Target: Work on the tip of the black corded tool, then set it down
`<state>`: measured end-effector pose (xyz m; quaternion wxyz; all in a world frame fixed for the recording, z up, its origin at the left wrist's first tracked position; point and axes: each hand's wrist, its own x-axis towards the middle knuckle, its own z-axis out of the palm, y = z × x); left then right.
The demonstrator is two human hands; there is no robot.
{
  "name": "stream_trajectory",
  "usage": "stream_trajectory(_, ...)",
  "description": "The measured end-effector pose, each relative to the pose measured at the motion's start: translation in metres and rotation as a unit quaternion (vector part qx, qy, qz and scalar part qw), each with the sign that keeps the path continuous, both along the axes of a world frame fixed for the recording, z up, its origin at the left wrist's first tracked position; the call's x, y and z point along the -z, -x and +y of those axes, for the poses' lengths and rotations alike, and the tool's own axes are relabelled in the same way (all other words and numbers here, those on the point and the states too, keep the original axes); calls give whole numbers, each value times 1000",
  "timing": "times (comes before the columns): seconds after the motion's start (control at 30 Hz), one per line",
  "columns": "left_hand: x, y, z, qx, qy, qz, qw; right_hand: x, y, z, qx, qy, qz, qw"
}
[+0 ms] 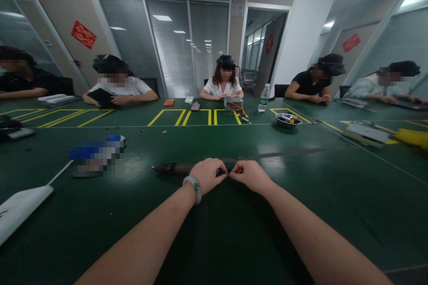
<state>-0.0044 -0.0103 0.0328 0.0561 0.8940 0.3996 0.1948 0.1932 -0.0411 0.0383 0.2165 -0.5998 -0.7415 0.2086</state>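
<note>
My left hand, with a pale green bangle at the wrist, is closed in a pinch around a small black piece. Its kind is too small to tell. Fingertip to fingertip with it, my right hand is also pinched closed at the end of that piece; whatever lies between those fingers is hidden. Behind my left hand, a dark, long cylindrical tool lies on the green table. Its narrow metal tip points left, and my hand covers part of its body.
To the left lie a partly blurred blue and grey object and a white packet. Farther off are a metal bowl of small parts, a water bottle and a grey box with wires. Several people sit around the table.
</note>
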Motion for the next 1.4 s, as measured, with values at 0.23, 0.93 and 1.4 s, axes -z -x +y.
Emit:
stream_trajectory(0.23, -3, 0, -1, -27, 13, 6, 1000, -2, -1, -1, 0, 6, 17, 1000)
stream_trajectory(0.93, -7, -4, -4, -25, 4, 22, 999, -9, 5, -3, -42, -101, -133, 985)
stream_trajectory(1.4, -2, -4, -2, -14, 3, 10, 1000, -3, 7, 4, -119, -204, -181, 955)
